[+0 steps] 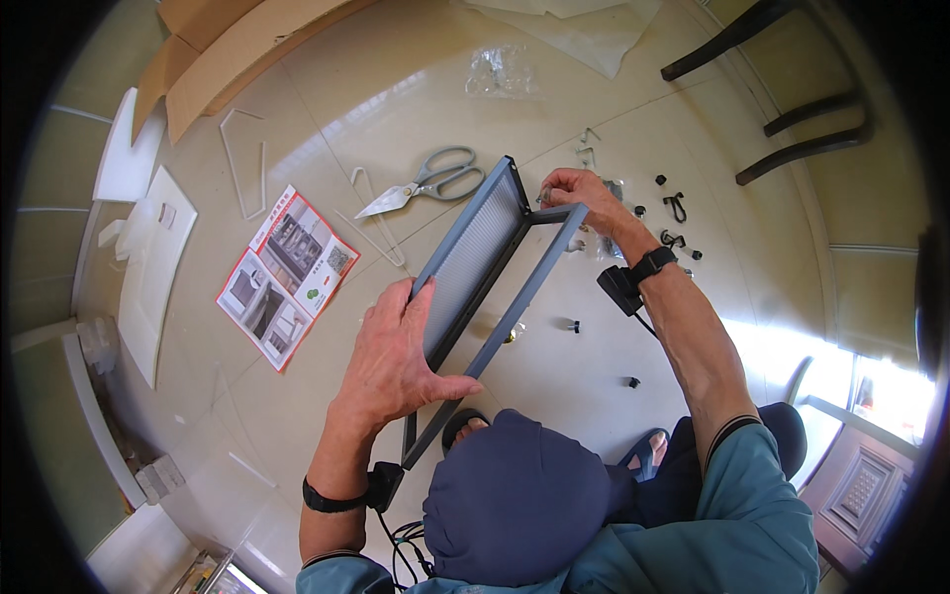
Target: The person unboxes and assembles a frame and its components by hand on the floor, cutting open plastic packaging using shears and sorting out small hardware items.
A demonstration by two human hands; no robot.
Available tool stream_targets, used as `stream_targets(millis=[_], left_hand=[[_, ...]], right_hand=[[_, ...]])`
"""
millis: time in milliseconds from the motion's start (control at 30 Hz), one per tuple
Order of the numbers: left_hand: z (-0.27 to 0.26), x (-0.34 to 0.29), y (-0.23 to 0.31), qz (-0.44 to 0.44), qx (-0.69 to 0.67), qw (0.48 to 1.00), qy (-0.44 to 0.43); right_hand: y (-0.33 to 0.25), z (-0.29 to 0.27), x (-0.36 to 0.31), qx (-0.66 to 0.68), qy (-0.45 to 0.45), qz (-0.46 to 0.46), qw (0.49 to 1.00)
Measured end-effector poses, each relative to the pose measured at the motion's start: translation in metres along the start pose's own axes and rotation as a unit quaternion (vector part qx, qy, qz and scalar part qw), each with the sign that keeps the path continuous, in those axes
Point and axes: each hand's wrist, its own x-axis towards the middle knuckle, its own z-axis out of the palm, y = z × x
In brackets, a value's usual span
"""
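Note:
A grey metal frame with a mesh panel (473, 243) stands tilted in front of me, running from lower left to upper right. My left hand (391, 356) grips its near part, fingers over the mesh side and thumb reaching across to the open rail. At the far corner, my right hand (586, 203) has thumb and forefinger pinched beside the frame's end bar. A small shiny piece seems to be in that pinch, too small to name. Grey-handled scissors (426, 183) lie open on the floor just left of the frame's far end.
A printed leaflet (287, 277) and bent white rods (262, 188) lie to the left. Black clips (676, 207) and other small fittings are scattered at right. A clear plastic bag (500, 71), cardboard (237, 64) and dark chair legs (727, 40) are farther off. White panels (158, 267) lean at far left.

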Motion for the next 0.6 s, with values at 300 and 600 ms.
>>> stream_targets(millis=[300, 600], left_hand=[[-0.001, -0.001, -0.001, -0.006, -0.004, 1.000, -0.005], [0.002, 0.001, -0.001, -0.022, -0.017, 1.000, -0.008]], right_hand=[[0.007, 0.004, -0.011, 0.030, 0.004, -0.054, 0.998], [0.027, 0.010, -0.024, 0.013, 0.062, -0.046, 0.997]])
